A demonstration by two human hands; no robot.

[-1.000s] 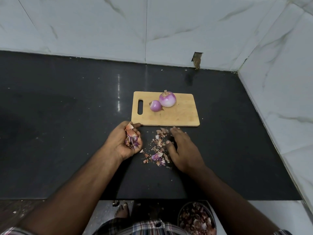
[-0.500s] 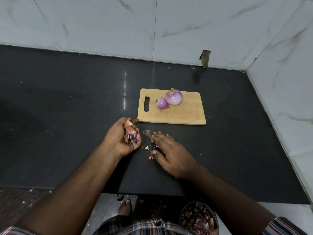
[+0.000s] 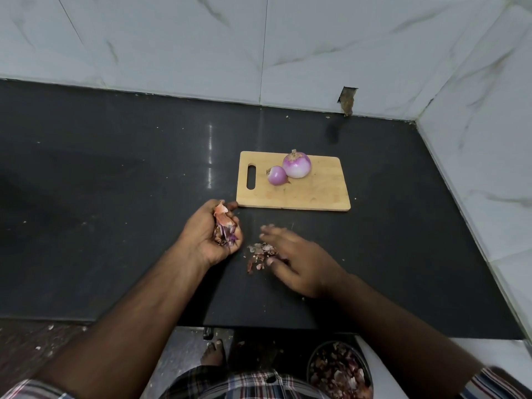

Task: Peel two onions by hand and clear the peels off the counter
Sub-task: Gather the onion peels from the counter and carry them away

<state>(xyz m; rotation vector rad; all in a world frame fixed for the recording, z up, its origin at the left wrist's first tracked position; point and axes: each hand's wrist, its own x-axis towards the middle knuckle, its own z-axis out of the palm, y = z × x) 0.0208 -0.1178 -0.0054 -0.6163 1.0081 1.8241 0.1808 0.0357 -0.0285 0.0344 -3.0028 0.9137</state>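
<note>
The right hand (image 3: 299,260) swept leftward across the counter (image 3: 115,197), gathering the scattered loose peels (image 3: 260,254) into a tighter pile nearer the left hand (image 3: 213,234).

A wooden cutting board (image 3: 311,194) lies before marble-tiled walls (image 3: 172,47).

Onions (image 3: 290,169) on board (image 3: 316,194); peels (image 3: 260,253) before board.

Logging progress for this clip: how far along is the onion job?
Done: both peeled onions sit on the cutting board. In hand: the left hand holds a bunch of peels; the right hand sweeps loose scraps together. Left: those scraps remain on the counter.
</note>
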